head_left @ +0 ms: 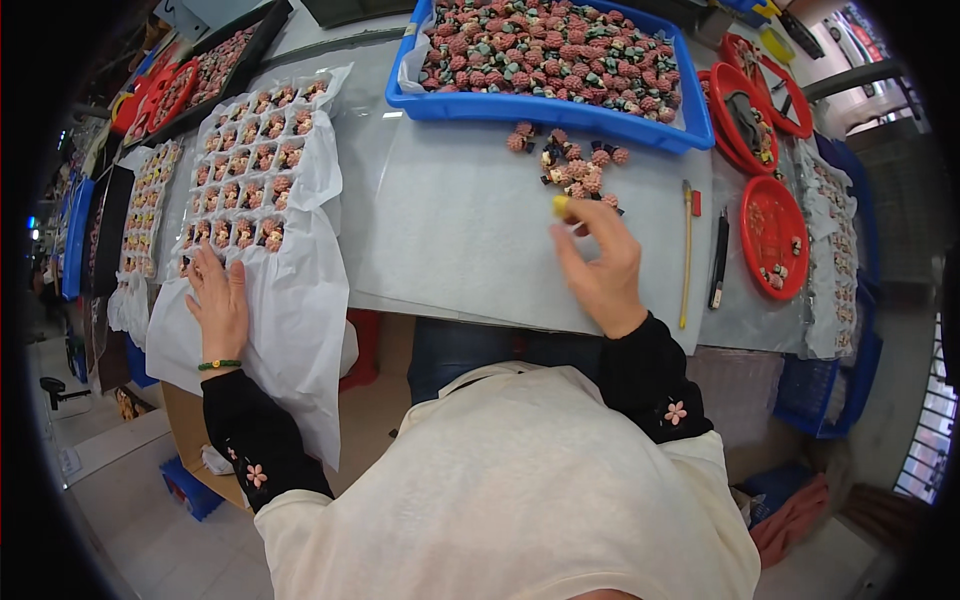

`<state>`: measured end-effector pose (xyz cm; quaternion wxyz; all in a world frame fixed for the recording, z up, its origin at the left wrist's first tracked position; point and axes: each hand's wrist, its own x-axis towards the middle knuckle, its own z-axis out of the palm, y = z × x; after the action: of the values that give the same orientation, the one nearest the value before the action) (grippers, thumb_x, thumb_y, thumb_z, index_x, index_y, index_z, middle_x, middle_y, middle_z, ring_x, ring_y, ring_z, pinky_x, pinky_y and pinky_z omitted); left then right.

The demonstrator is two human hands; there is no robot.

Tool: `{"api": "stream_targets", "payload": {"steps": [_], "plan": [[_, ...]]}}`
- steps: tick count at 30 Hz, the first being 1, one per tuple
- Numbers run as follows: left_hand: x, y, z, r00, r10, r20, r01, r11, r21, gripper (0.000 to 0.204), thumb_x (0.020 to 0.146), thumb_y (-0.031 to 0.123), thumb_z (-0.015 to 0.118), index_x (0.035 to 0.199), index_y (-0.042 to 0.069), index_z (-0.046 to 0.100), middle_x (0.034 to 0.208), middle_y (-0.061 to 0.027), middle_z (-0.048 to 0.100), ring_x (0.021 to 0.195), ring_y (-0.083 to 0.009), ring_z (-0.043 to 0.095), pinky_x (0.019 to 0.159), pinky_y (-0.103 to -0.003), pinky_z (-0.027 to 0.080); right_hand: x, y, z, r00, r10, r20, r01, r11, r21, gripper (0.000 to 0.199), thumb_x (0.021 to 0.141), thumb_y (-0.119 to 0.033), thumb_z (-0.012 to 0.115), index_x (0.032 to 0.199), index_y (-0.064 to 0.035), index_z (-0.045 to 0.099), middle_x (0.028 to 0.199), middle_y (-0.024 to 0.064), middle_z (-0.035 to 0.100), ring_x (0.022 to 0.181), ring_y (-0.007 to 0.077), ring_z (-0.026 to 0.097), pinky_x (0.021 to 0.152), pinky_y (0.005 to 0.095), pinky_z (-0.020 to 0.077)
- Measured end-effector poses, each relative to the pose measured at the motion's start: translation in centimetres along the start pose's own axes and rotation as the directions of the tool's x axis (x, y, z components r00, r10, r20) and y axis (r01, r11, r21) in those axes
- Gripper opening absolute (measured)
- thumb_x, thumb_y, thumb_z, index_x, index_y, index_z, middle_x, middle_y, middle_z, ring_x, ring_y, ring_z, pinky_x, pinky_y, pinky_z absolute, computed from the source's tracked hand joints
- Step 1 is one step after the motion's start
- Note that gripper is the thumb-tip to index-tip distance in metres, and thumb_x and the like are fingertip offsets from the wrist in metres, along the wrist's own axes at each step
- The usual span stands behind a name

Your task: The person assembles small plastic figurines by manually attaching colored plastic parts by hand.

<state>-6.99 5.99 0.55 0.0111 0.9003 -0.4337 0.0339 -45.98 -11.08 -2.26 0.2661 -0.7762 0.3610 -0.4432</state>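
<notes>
Pink beads just beyond right hand, grip loosely pinched, empty; left hand flat, released, on tray's white wrap.

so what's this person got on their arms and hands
Both arms are in black sleeves, each with a small pink flower sewn near the cuff. The left hand has a green bead bracelet at the wrist. The right hand wears a yellow cover on one fingertip. A cream top covers the upper arms.
</notes>
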Motion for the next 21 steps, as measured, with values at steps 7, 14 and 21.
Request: {"api": "stream_targets", "payload": {"steps": [7,14,21], "plan": [[-4.2,11.4,-6.3,0.776,0.322,-0.542,-0.568,0.730,-0.379,0.041,0.080,0.007,0.057,0.119,0.002,0.047,0.122,-0.0168,0.047,0.122,-0.0373,0.033,0.100,-0.045,0.024,0.1,3.9,-3.9,0.997,0.057,-0.058,-0.077,0.883,-0.463,0.025,0.072,-0.004,0.063,0.097,-0.0003,0.058,0.086,0.0115,0.060,0.072,0.0209,0.057,0.066,0.0290,0.0450],[-6.2,21.6,-2.5,0.804,0.469,-0.366,-0.480,0.148,-0.865,0.024,0.078,-0.001,0.056,0.102,-0.002,0.057,0.096,-0.0113,0.059,0.093,-0.0202,0.055,0.078,-0.028,0.042,0.8,0.8,-2.1,0.910,0.414,-0.012,-0.401,0.887,0.228,0.026,0.079,-0.007,0.061,0.103,0.0039,0.056,0.087,0.0092,0.061,0.074,0.0132,0.057,0.065,0.0239,0.0455],[-4.0,25.5,3.4,0.880,0.474,0.010,0.073,-0.114,-0.991,0.024,0.083,0.013,0.058,0.101,-0.002,0.056,0.091,-0.0070,0.059,0.080,-0.0103,0.055,0.066,-0.024,0.044,0.5,-1.2,2.2,0.904,0.343,0.253,-0.425,0.674,0.605,0.024,0.084,-0.008,0.056,0.105,0.0046,0.054,0.087,0.0087,0.060,0.074,0.0146,0.058,0.065,0.0244,0.0469]]}}
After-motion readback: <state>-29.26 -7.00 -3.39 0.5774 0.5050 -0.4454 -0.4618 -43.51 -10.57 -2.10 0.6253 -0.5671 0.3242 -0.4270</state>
